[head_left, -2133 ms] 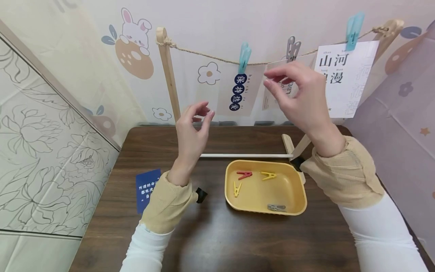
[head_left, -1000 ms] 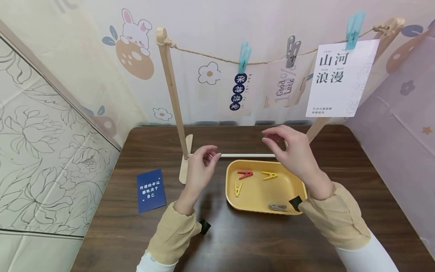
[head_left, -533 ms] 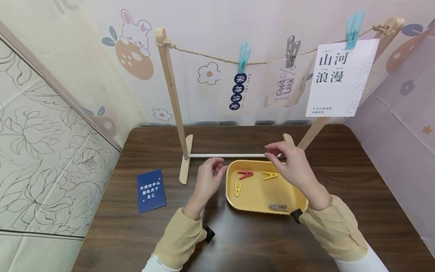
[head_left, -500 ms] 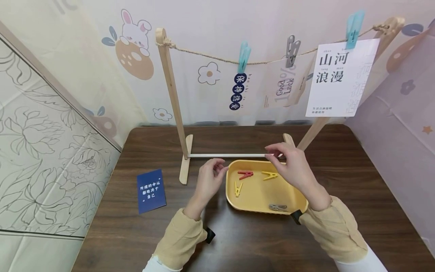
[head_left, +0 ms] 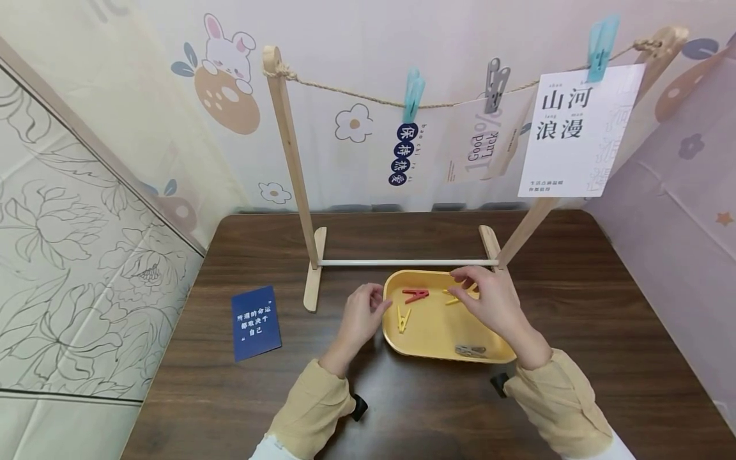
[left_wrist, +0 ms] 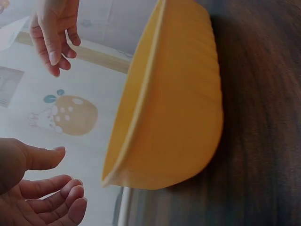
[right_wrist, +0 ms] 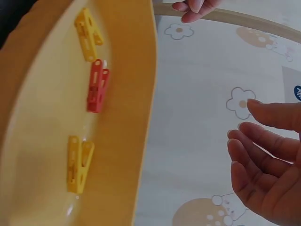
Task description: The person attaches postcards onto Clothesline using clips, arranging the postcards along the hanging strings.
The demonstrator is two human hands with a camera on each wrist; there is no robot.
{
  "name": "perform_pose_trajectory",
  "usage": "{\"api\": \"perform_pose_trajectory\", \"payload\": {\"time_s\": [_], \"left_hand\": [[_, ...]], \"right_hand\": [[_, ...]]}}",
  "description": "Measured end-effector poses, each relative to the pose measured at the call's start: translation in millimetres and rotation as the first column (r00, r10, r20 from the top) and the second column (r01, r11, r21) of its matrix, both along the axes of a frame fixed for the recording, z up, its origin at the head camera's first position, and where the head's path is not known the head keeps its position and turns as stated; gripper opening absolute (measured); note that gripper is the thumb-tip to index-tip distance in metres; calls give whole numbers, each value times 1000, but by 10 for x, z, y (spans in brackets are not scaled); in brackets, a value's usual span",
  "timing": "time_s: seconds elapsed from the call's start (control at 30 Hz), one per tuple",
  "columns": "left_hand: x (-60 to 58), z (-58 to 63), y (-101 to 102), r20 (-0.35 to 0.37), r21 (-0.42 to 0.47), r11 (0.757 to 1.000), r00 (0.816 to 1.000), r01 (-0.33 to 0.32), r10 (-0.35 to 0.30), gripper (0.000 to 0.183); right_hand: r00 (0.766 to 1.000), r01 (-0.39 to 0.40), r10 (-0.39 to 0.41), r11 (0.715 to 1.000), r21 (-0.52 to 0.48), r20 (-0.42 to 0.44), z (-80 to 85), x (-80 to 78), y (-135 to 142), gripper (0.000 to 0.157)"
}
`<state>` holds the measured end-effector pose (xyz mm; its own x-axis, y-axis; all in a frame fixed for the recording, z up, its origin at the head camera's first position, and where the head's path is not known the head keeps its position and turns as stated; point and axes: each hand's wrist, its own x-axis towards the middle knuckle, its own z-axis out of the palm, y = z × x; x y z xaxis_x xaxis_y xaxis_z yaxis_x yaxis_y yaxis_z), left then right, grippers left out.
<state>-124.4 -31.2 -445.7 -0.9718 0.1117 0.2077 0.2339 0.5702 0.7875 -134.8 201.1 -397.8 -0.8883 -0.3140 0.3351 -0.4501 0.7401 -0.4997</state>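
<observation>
My left hand (head_left: 361, 314) is by the left rim of a yellow plastic basket (head_left: 437, 335), fingers loosely bent. Over the basket's upper right part hovers my right hand (head_left: 490, 299), partly covering a yellow clothespin (head_left: 452, 298). Neither hand holds anything; in the right wrist view, a gap separates the right hand's thumb (right_wrist: 273, 115) from its fingers. Also in the basket lie a red clothespin (head_left: 416, 295), another yellow clothespin (head_left: 402, 321) and a grey clothespin (head_left: 470, 351). The left wrist view shows the left hand (left_wrist: 40, 193) apart from the basket wall.
Behind the basket stands a wooden frame (head_left: 293, 147) with a rope (head_left: 345, 94). Two blue clothespins (head_left: 413, 96) and a grey clothespin (head_left: 496, 86) hold cards, including a white card (head_left: 575, 156). A blue card (head_left: 255, 324) lies on the table at left.
Both hands have come down from the rope to the basket, the left also moving right. The hanging cards and the clothespins in the basket stay where they were.
</observation>
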Motion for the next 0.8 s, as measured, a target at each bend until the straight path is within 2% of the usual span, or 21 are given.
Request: {"api": "perform_pose_trajectory", "payload": {"time_s": [0.13,0.37,0.57,0.8], "left_hand": [[-1,-66,11,55,-11,1000,998,4,-3,25],[0,-157,26,107,-19,1000,994,7,-5,27],[5,-201,30,123,-3,1000,992,6,-6,25],[-16,-269,49,143,1,1000,990,-1,1,21]], "right_hand": [[993,-22,19,999,29,116,-91,28,34,29],[984,-105,91,991,87,156,-229,60,112,30],[940,-192,155,977,96,303,-327,78,187,32],[892,-273,201,953,128,405,-420,62,228,30]]}}
